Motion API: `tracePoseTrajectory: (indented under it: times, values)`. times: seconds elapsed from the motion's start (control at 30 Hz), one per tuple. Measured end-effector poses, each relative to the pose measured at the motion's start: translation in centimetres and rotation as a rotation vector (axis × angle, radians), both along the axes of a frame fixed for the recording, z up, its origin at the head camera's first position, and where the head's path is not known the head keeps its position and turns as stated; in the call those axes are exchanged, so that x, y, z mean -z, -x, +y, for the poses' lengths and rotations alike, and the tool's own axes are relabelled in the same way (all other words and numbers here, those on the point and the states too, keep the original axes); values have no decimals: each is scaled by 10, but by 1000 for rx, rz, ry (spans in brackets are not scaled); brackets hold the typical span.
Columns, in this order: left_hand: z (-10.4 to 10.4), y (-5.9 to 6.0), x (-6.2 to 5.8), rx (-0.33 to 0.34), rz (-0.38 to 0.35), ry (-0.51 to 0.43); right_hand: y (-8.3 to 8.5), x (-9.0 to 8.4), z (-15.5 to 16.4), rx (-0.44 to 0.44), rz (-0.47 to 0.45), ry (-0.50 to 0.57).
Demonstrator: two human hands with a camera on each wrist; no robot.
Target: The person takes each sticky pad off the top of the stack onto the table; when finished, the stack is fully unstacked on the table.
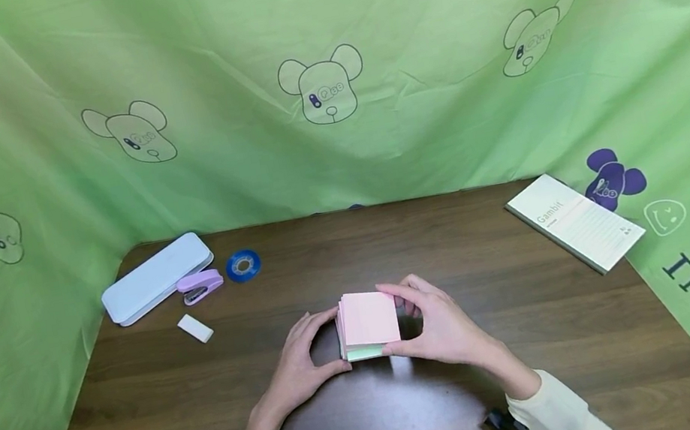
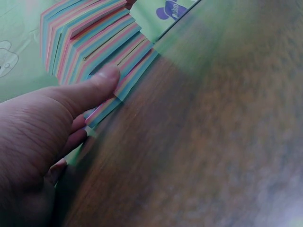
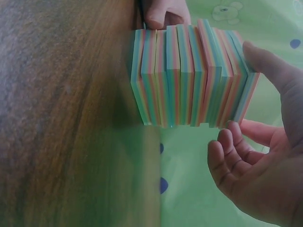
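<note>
Sitting mid-table, near edge side, the sticky-note stack [image 1: 368,323] w/ pink top sheet was gripped from both sides: left hand [image 1: 301,363] w/ thumb curled on its left edge, right hand [image 1: 434,322] w/ fingers curled round the right and far sides. Far left on the table [image 1: 543,334]: pencil case [image 1: 157,277], stapler [image 1: 200,285], tape roll [image 1: 243,265], eraser [image 1: 195,328]. Far right: booklet [image 1: 575,220].

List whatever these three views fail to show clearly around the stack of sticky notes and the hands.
- Head view: the pink-topped stack of pastel sticky notes hides its own underside; the right hand covers its right edge.
- Left wrist view: the left hand hides the stack's lower corner; the brown wooden table is blurred.
- Head view: small print on the white booklet is too small to read.
</note>
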State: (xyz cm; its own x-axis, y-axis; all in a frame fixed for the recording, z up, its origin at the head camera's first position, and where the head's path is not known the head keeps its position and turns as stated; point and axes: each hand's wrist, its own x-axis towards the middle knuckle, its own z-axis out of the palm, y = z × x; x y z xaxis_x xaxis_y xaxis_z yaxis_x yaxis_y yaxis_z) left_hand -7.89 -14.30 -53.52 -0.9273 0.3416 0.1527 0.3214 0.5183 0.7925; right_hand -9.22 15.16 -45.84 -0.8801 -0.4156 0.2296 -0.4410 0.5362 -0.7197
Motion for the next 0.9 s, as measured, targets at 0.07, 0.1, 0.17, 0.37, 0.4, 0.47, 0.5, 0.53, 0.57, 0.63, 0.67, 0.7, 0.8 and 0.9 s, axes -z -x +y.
tracePoseTrajectory:
  times: [0.07,0.1,0.17,0.37,0.4,0.47,0.5,0.53,0.57,0.63,0.67,0.7,0.8,0.9]
  values:
    - [0,0,-1,-6,-10,4,1,0,0,-3,1,4]
    - [0,-1,-1,-8,-12,6,1,0,-1,-5,1,7]
    - [0,-1,-1,-9,-16,7,2,1,-1,-9,3,15]
    - [1,-1,-2,-4,-14,8,5,3,0,-22,34,48]
    - [0,-1,-2,-3,-13,6,6,3,1,-25,41,58]
    - [1,-1,-3,-4,-27,5,9,4,3,-30,49,77]
    - [1,-1,-3,-5,-36,4,10,4,4,-30,51,88]
    - [1,-1,-3,-7,-42,5,12,5,5,-29,57,96]
    - [1,-1,-4,-9,-43,7,13,4,7,-26,61,101]
    - [1,-2,-4,-11,-54,6,18,4,11,-21,68,110]
    - [1,-2,-4,-11,-51,6,20,3,13,-19,73,114]
    - [1,-2,-4,-11,-47,4,23,3,15,-16,78,114]
    - [1,-1,-3,-9,-42,1,32,4,22,-13,87,115]
    - [1,-1,-2,-5,-29,4,42,6,30,-5,92,112]
